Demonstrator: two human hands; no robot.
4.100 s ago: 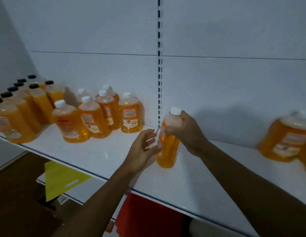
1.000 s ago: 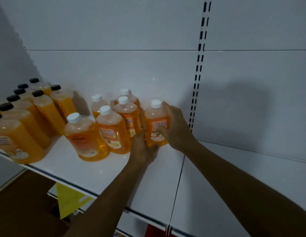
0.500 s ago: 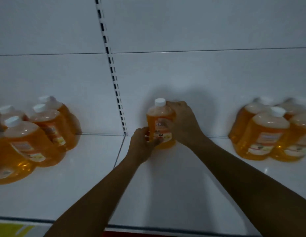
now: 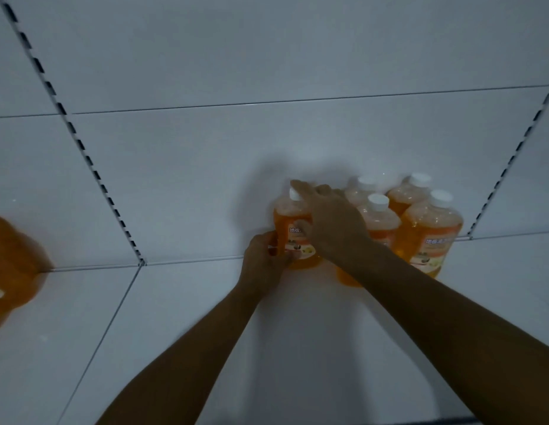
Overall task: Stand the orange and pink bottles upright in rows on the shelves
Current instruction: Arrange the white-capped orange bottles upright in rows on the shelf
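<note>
An orange bottle [image 4: 290, 223] with a white cap stands upright at the back of the white shelf [image 4: 205, 317], against the rear panel. My left hand [image 4: 264, 262] grips its lower left side. My right hand [image 4: 334, 222] wraps round its right side and shoulder, fingers reaching up past the cap. Directly to its right stands a group of several orange bottles [image 4: 429, 231] with white caps, partly hidden by my right hand and forearm.
A blurred orange bottle [image 4: 9, 265] shows at the left edge of the shelf. Slotted uprights [image 4: 83, 148] run up the back panel on the left and at the far right [image 4: 512, 161]. The shelf's front edge is at the bottom right.
I have carried the bottle to the right along the back of the shelf, from the open middle to right beside the right-hand group. Both hands still hold it.
</note>
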